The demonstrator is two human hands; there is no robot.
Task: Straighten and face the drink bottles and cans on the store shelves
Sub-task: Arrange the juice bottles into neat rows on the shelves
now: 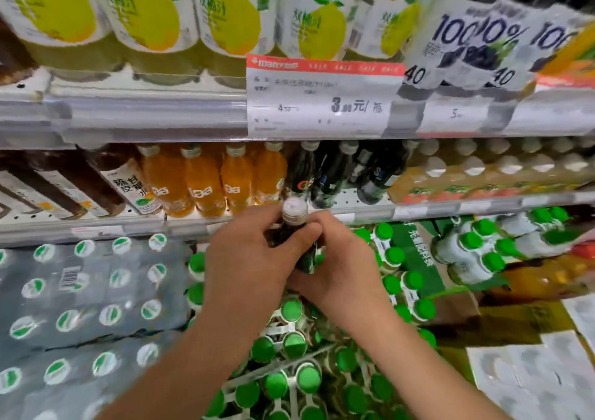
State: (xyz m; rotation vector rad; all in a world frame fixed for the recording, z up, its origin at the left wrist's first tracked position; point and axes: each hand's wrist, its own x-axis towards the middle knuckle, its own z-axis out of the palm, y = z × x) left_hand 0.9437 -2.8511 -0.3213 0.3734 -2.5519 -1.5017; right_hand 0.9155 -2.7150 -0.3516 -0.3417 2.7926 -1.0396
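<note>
Currently held: dark glass bottle with a pale ribbed cap (294,242), in front of the middle shelf edge (193,226), above green-capped packs.
Left hand (248,258): grasping its body.
Right hand (338,265): grasping its lower body.
Advice: turn label outward, stand it upright beside the dark bottles (322,175), flush with them.
</note>
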